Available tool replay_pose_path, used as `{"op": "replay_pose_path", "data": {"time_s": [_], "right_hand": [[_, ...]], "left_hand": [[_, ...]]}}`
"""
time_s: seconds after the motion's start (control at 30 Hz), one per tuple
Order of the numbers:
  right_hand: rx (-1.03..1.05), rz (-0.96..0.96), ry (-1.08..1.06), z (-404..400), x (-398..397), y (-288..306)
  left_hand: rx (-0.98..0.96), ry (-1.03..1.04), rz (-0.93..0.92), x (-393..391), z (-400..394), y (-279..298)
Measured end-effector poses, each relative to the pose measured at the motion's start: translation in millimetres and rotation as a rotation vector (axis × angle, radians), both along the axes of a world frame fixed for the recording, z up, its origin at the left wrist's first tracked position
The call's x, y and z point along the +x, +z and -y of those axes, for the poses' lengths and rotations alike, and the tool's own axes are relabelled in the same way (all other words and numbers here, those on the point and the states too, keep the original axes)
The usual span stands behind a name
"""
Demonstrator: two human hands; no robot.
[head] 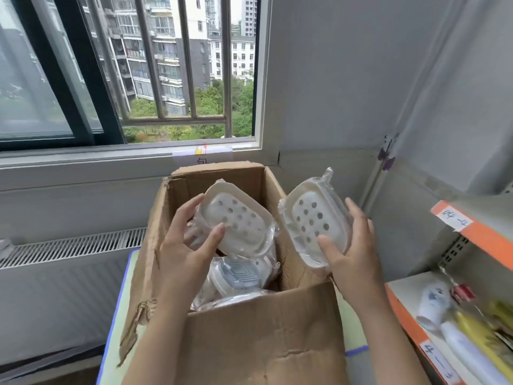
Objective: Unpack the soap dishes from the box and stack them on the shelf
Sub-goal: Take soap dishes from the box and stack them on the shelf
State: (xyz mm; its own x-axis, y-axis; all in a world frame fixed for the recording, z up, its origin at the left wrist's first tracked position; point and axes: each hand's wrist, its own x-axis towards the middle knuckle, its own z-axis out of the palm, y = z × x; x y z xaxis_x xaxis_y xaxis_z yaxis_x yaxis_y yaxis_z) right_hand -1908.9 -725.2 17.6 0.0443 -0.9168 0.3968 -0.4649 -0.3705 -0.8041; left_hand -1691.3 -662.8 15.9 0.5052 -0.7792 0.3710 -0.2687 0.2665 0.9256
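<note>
Box [249, 337] nearest | left hand [188, 245] grips soap dish [238, 220] | right hand [352, 251] grips second dish [313, 218], long axis 12–6 | shelf [472, 232] at 3 o'clock, right hand nearer

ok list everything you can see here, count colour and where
soap dish in left hand: one, cream and white, plastic-wrapped, over the open box
soap dish in right hand: one, cream and white, plastic-wrapped, above the box's right wall
wrapped items in box: several, clear wrap, one blue-grey, count unclear
cardboard box: one, brown, open, on the table
table: one, pale green, blue edge
shelf: orange-edged, handwritten labels, right side
shelf goods: white and yellow, lower shelf
window: barred, buildings and trees outside
radiator: white, under the window
left hand: holds a dish
right hand: holds a dish
</note>
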Motion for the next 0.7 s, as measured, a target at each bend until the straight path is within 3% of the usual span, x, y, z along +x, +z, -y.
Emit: {"op": "replay_pose_path", "data": {"time_s": [0.13, 0.33, 0.7], "right_hand": [[-0.033, -0.004, -0.135, -19.0, -41.4, -6.3], [-0.055, 0.016, -0.350, -46.7, -110.3, -6.9], [-0.104, 0.086, -0.740, -130.1, -274.4, 2.2]], "left_hand": [[-0.036, -0.073, -0.190, -40.9, 5.3, -5.0], [0.019, -0.230, -0.267, -104.5, 24.9, -6.3], [0.042, -0.655, -0.297, -290.7, 25.5, 5.7]]}}
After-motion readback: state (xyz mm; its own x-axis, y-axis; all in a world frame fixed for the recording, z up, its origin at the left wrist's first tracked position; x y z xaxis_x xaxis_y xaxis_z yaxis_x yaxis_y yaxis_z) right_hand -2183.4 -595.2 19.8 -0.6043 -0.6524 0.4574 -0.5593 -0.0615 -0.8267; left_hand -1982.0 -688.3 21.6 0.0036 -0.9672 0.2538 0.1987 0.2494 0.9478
